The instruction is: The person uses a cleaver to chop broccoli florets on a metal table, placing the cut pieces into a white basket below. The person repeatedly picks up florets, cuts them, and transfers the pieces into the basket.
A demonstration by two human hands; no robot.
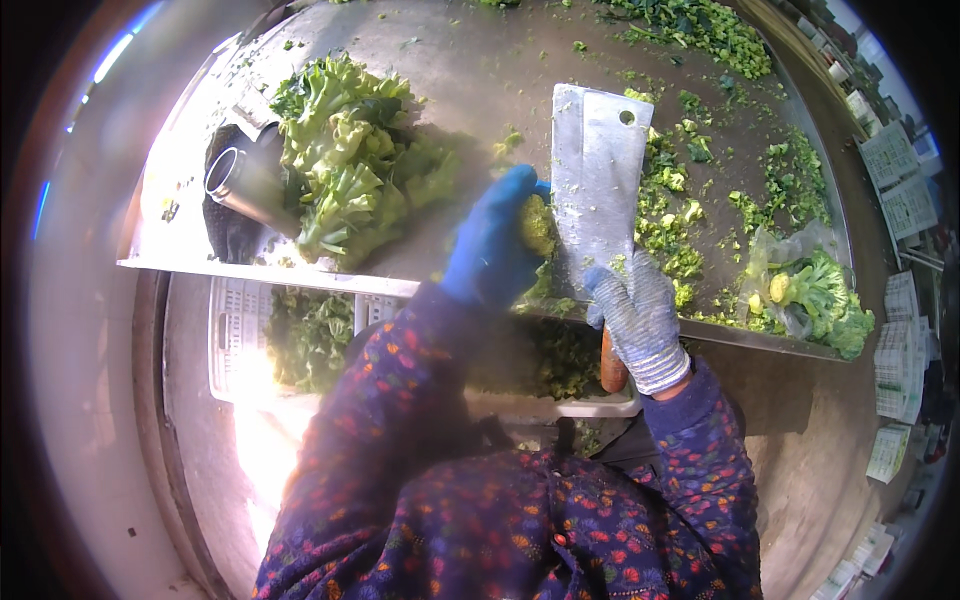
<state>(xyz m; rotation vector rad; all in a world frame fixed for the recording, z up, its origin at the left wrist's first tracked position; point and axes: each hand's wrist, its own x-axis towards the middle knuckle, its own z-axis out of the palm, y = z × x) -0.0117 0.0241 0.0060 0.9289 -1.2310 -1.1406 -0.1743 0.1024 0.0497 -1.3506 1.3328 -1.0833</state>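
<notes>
My left hand (496, 236), in a blue glove, grips a yellowish-green broccoli piece (537, 227) near the front edge of the metal table (480, 90). Just right of it, my right hand (637, 322), in a grey-and-blue knit glove, holds a cleaver by its orange-brown handle (613, 364). The broad cleaver blade (598, 165) points away from me, with green crumbs stuck to it. Leafy broccoli trimmings (352, 157) are heaped left of my left hand. Cut broccoli bits (675, 240) lie scattered right of the blade.
A metal cylinder (251, 187) lies on dark cloth at the table's left. Broccoli with a clear plastic bag (814, 300) sits at the front right corner. White plastic crates (232, 337) with greens stand below the front edge. More green bits (705, 34) are piled at the far right.
</notes>
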